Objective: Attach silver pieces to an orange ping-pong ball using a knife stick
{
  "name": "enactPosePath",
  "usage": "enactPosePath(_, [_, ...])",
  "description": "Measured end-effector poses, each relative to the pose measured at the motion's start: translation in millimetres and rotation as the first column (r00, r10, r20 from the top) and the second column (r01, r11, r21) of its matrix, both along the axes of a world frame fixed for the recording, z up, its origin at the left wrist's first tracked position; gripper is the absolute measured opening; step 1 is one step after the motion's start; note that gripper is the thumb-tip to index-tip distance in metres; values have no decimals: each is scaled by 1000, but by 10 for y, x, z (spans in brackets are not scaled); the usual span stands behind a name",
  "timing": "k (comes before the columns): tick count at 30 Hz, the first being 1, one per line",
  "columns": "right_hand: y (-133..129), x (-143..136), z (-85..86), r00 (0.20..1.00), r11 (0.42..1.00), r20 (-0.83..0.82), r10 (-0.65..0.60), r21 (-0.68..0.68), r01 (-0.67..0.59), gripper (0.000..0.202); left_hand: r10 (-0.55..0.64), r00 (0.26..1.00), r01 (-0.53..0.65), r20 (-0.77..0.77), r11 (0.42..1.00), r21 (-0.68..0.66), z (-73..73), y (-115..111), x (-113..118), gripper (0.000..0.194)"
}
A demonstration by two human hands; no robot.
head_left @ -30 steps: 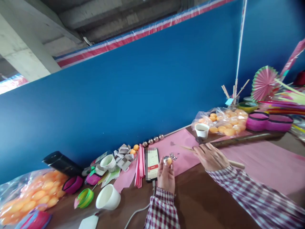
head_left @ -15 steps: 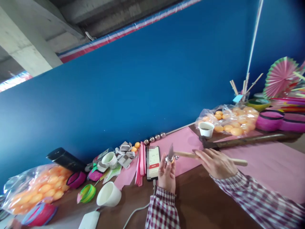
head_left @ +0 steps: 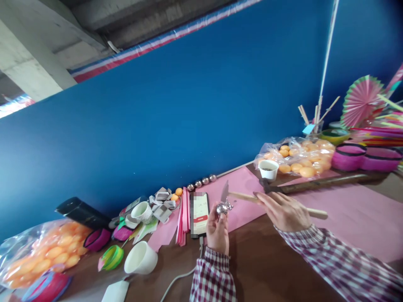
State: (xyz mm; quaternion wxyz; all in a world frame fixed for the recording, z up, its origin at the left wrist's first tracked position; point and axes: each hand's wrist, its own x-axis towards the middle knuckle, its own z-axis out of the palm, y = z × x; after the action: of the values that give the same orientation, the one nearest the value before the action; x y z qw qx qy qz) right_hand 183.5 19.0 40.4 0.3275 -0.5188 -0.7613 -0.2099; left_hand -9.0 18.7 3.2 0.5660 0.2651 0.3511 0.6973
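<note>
My left hand (head_left: 218,230) pinches a shiny silver-studded ball (head_left: 222,208) in its fingertips, just beyond the phone's right edge. My right hand (head_left: 288,212) grips a small hammer (head_left: 245,196) partway along its pale wooden handle. The narrow, wedge-like metal head stands upright just above the ball, with a small gap between them as far as I can see. Small silver bits (head_left: 231,204) lie right beside the ball on pink paper (head_left: 242,184). Fingers hide the ball's lower side.
A phone (head_left: 199,216) with a cable lies left of my left hand. Several silver balls (head_left: 205,180) line the wall. A larger hammer (head_left: 327,184) rests behind my right hand, near a white cup (head_left: 268,170) and bagged orange balls (head_left: 307,171). White cups (head_left: 140,258) stand left.
The hammer head has lifted off the ball, showing more of its silver surface. Both hands stay in nearly the same place, and the whole view has shifted slightly.
</note>
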Motion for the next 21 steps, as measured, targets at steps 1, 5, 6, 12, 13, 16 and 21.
enactPosePath(1, [2, -1, -3, 1000, 1000, 2, 0, -2, 0, 27, -6, 1000, 6, 5, 1000, 3, -1, -1, 1, 40])
enactPosePath(5, [11, 6, -4, 999, 999, 29, 38, 7, -38, 25, -39, 997, 41, 63, 999, -23, 23, -13, -5, 36])
enactPosePath(6, [14, 14, -2, 999, 999, 14, 35, 21, -36, 25, -52, 995, 54, 84, 998, -30, 36, -17, -10, 35])
enactPosePath(12, [28, 36, -3, 999, 998, 4, 36, 45, -36, 26, -54, 984, 64, 172, 997, -52, 64, -18, -52, 29])
enactPosePath(13, [25, 26, -7, 999, 998, 20, 47, 41, -48, 26, -46, 983, 58, 180, 997, -59, 57, -16, -55, 29])
enactPosePath(16, [15, -6, -20, 995, 997, 59, 75, 31, -77, 25, -53, 976, 69, 212, 995, -69, 52, -14, -56, 27])
enactPosePath(21, [17, -3, -34, 998, 996, 16, 58, 62, -59, 27, -74, 957, 106, 279, 989, -100, 100, -28, -44, 16])
